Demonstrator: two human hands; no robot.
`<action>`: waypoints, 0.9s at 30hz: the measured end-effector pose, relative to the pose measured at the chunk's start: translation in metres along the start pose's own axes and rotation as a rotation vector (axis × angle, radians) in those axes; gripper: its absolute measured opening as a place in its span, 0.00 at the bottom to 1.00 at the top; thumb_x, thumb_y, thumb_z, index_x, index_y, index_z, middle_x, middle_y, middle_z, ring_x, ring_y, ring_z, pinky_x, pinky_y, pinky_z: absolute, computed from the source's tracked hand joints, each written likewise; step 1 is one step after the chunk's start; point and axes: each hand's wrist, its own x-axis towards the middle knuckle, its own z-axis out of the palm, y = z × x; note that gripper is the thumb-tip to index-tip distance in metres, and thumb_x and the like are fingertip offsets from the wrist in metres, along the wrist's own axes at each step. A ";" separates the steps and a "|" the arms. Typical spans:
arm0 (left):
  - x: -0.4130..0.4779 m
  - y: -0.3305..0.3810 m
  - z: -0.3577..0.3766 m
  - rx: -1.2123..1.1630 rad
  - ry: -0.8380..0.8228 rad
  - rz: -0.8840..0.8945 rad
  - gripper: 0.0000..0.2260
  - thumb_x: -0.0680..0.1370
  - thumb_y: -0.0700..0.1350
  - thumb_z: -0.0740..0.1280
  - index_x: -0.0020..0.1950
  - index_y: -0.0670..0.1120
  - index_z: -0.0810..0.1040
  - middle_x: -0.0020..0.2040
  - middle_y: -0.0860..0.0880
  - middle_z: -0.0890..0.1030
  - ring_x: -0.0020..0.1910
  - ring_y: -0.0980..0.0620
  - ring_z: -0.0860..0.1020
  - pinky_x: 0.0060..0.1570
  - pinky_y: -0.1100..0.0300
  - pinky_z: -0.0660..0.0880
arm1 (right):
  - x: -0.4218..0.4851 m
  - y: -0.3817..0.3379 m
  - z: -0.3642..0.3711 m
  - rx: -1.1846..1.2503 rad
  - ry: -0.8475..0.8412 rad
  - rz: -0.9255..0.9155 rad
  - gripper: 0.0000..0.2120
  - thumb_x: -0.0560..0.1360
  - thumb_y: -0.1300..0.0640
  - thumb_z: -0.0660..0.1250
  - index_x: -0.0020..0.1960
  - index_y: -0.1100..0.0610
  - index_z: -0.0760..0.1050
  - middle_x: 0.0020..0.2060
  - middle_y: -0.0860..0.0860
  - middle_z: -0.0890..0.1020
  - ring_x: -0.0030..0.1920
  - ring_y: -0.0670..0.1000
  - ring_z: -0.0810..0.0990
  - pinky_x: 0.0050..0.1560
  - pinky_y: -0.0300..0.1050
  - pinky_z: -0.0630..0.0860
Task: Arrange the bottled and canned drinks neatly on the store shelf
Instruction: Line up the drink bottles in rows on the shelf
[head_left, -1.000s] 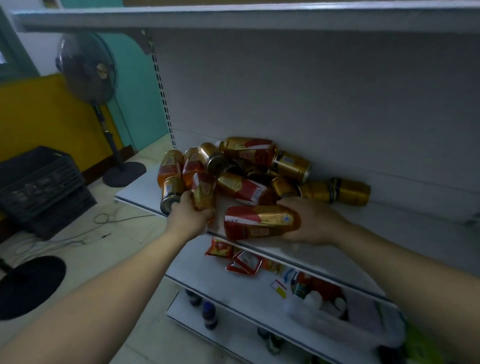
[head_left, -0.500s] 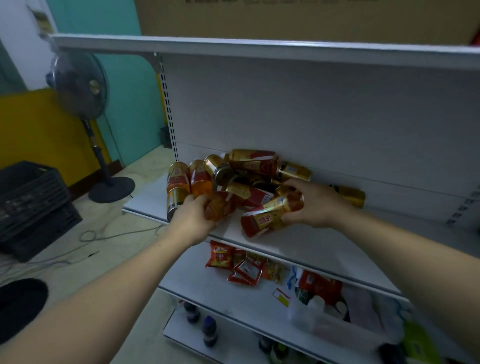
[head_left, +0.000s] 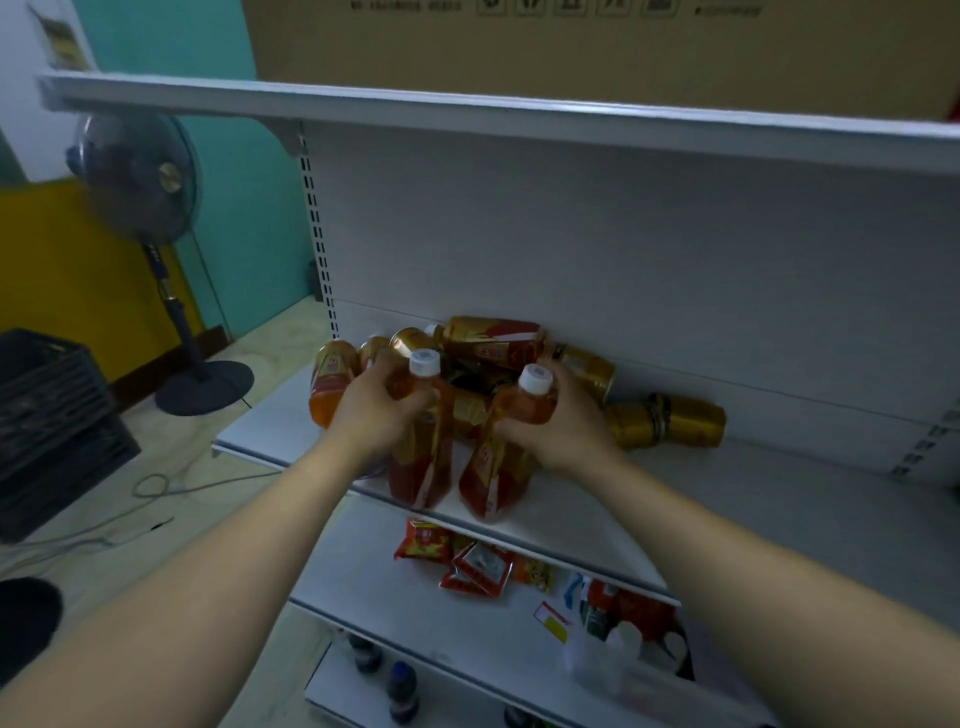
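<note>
On the shelf (head_left: 675, 499), each hand grips an upright bottle: left hand (head_left: 371, 410), right hand (head_left: 561, 421).

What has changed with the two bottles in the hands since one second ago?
Both bottles were turned from lying to upright: the left hand now stands the left bottle near the shelf front edge, and the right hand stands the right bottle beside it. Both hands keep their grip. The pile of cans behind still lies jumbled.
</note>
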 end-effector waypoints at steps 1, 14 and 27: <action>0.000 -0.004 0.002 -0.010 -0.025 -0.021 0.19 0.75 0.47 0.69 0.66 0.50 0.72 0.49 0.56 0.78 0.49 0.57 0.77 0.42 0.70 0.69 | -0.002 0.005 0.010 0.045 0.026 0.011 0.21 0.66 0.52 0.77 0.55 0.48 0.75 0.47 0.44 0.80 0.48 0.44 0.79 0.49 0.42 0.73; -0.017 -0.023 0.024 -0.117 -0.065 -0.039 0.43 0.65 0.39 0.77 0.73 0.49 0.56 0.59 0.51 0.74 0.59 0.50 0.75 0.58 0.56 0.72 | -0.039 0.022 0.012 0.328 0.271 0.259 0.38 0.69 0.59 0.76 0.72 0.51 0.58 0.55 0.47 0.74 0.57 0.51 0.76 0.57 0.47 0.72; -0.093 0.100 0.128 -0.231 -0.408 0.123 0.36 0.67 0.43 0.77 0.70 0.54 0.63 0.52 0.58 0.74 0.50 0.60 0.75 0.50 0.65 0.70 | -0.157 0.055 -0.122 0.456 0.731 0.306 0.25 0.70 0.59 0.74 0.62 0.48 0.67 0.49 0.46 0.79 0.48 0.45 0.79 0.46 0.42 0.76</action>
